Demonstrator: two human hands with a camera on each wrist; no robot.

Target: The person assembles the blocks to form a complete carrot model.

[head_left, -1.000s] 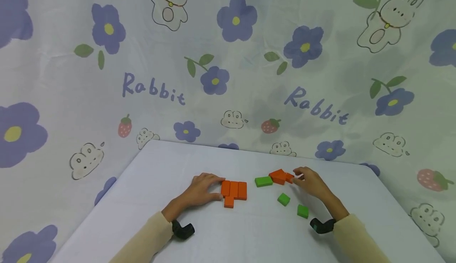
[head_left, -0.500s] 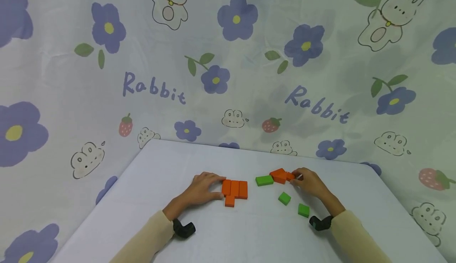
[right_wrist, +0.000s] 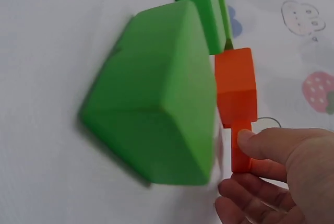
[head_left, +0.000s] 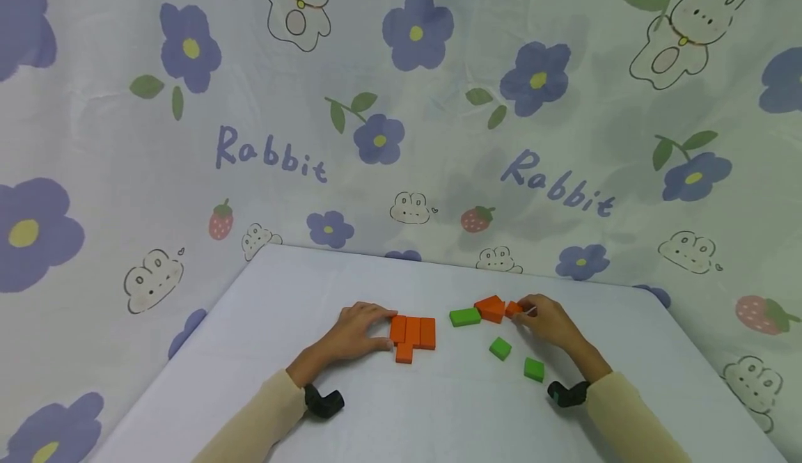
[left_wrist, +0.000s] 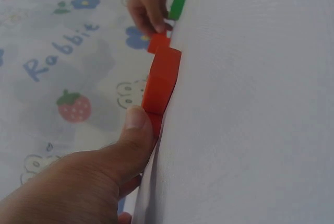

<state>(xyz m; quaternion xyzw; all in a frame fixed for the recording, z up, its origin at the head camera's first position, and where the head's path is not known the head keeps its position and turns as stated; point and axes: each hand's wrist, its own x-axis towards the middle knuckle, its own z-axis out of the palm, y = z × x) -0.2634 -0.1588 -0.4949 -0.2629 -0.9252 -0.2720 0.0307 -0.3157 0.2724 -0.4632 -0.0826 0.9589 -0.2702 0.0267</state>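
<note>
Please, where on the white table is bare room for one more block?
Bare room lies at the front of the white table, between the left sleeve and right sleeve, and between the left hand and the table's left edge. It is crowded around the right hand, which pinches a small orange block near green blocks.

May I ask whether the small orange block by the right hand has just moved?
Yes: the small orange block shifted slightly rightward relative to the unmoved green rectangular block.
</note>
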